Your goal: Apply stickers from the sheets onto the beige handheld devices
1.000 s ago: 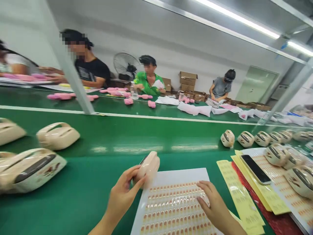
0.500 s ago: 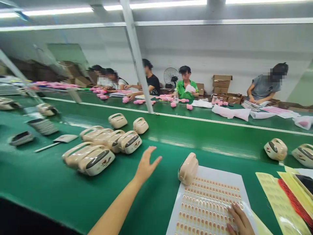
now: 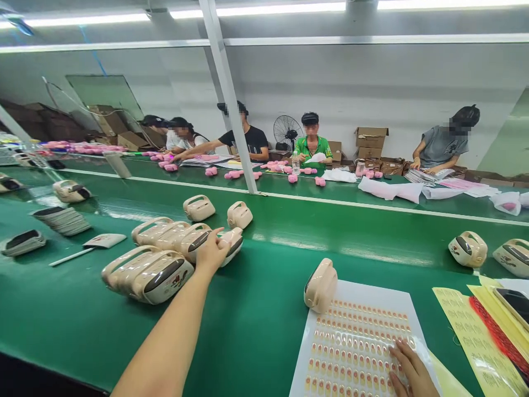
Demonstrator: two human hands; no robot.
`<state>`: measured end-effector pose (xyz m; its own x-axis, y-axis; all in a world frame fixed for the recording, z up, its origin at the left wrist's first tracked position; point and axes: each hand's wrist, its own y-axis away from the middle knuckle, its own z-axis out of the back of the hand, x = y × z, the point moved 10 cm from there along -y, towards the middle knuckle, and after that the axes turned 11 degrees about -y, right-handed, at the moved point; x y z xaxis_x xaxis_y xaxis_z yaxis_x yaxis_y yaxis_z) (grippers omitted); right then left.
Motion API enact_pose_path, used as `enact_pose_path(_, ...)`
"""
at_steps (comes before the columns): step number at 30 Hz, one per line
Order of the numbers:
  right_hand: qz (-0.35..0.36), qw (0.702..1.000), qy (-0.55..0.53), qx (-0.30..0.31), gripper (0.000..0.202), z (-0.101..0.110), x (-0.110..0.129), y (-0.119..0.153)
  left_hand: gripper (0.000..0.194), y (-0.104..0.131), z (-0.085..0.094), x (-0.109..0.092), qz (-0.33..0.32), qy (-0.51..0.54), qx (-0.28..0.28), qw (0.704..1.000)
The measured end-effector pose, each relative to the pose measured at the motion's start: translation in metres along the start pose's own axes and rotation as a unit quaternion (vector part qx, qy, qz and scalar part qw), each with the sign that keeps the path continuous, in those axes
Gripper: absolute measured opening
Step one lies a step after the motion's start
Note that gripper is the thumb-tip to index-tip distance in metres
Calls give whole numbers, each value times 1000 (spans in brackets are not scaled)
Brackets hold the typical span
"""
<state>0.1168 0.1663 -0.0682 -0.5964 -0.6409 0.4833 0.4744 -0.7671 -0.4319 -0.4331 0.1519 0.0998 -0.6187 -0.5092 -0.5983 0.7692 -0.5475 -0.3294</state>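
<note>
My left hand (image 3: 212, 252) reaches over the cream plastic casing (image 3: 235, 246) at the right end of a cluster, thumb and forefinger apart. Part of this casing is hidden by the hand; whether the fingers press on it is unclear. The neighbouring casings (image 3: 165, 275) have loop handles, dark panels and small printed pictures. My right hand (image 3: 409, 366) lies with spread fingers on a sheet of small oval stickers (image 3: 351, 347), at its right side. Another cream casing (image 3: 321, 285) stands on the sheet's upper left corner.
Two casings (image 3: 468, 249) stand far right, near yellow sticker sheets (image 3: 475, 331) and a red strip (image 3: 496, 325). Left lie a white paddle-shaped piece (image 3: 103, 241) and stacked panels (image 3: 61, 220). A slanted post (image 3: 231, 99) rises mid-bench. Several co-workers handle pink items across the bench.
My left hand has moved left from bare green surface to the end casing of the cluster. My right hand stays on the sticker sheet. The view has shifted slightly.
</note>
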Motion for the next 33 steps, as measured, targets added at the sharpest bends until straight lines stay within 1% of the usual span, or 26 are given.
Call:
enact_pose_path(2, -28, 999, -44, 13, 32, 5, 13, -11, 52, 23, 7, -7, 0, 57, 3, 998)
enact_pose_path(4, -62, 990, -125, 20, 31, 8, 38, -25, 63, 52, 18, -17, -10, 120, 23, 992)
enact_pose_path(5, -70, 981, -178, 33, 32, 6, 57, -33, 67, 68, 24, -23, -15, 152, 46, 987)
enact_pose_path(6, -81, 969, -231, 29, 31, 6, 77, -42, 71, 86, 31, -31, -21, 179, 67, 981)
enact_pose_path(7, -83, 953, -290, 41, 31, 4, 99, -49, 74, 106, 36, -39, -25, 215, 98, 971)
enact_pose_path(8, -81, 930, -353, 68, 33, -2, 124, -57, 78, 127, 38, -48, -12, 297, 144, 944)
enact_pose_path(10, -101, 869, -480, 60, 40, -5, 159, -70, 82, 170, 34, -67, 21, 389, 250, 886)
enact_pose_path(12, -130, 796, -583, 99, 53, -19, 187, -78, 79, 209, 26, -83, 48, 439, 323, 837)
enact_pose_path(14, -196, 727, -640, 153, 47, -40, 201, -79, 72, 239, 11, -92, 86, 479, 371, 791)
enact_pose_path(16, -298, 650, -675, 182, 30, -62, 202, -72, 62, 263, -7, -87, 157, 516, 386, 748)
enact_pose_path(17, -345, 603, -695, 183, 26, -72, 202, -67, 57, 274, -17, -81, 198, 535, 384, 726)
enact_pose_path(19, -412, 503, -741, 168, 26, -86, 204, -57, 53, 297, -33, -68, 259, 572, 371, 685)
enact_pose_path(20, -424, 464, -761, 159, 28, -90, 205, -54, 55, 307, -38, -63, 269, 591, 359, 671)
enact_pose_path(21, -424, 444, -775, 150, 28, -92, 206, -53, 60, 316, -41, -57, 264, 608, 343, 665)
enact_pose_path(22, -419, 442, -780, 143, 27, -94, 205, -50, 67, 323, -42, -51, 249, 625, 314, 670)
enact_pose_path(23, -412, 459, -774, 143, 28, -95, 202, -47, 75, 328, -41, -45, 229, 639, 282, 678)
enact_pose_path(24, -404, 490, -757, 154, 30, -96, 198, -41, 80, 334, -41, -38, 220, 646, 255, 685)
enact_pose_path(25, -396, 536, -727, 167, 36, -97, 192, -34, 82, 340, -42, -31, 222, 651, 234, 688)
enact_pose_path(26, -386, 597, -682, 172, 42, -97, 182, -27, 80, 345, -46, -23, 236, 652, 221, 686)
enact_pose_path(27, -366, 670, -625, 162, 46, -92, 170, -21, 76, 349, -50, -15, 262, 651, 214, 680)
enact_pose_path(28, -325, 749, -559, 141, 46, -84, 159, -17, 72, 352, -55, -7, 291, 650, 206, 671)
enact_pose_path(29, -262, 824, -489, 113, 41, -72, 153, -15, 68, 353, -58, 0, 318, 650, 198, 662)
enact_pose_path(30, -183, 885, -420, 85, 33, -60, 154, -13, 64, 353, -60, 6, 339, 651, 190, 652)
enact_pose_path(31, -99, 927, -355, 65, 27, -51, 161, -8, 61, 352, -61, 12, 354, 655, 181, 643)
enact_pose_path(32, -23, 953, -298, 54, 24, -47, 169, -1, 57, 350, -61, 16, 362, 659, 173, 636)
enact_pose_path(33, 34, 967, -248, 46, 25, -46, 177, 6, 53, 349, -62, 19, 367, 664, 168, 629)
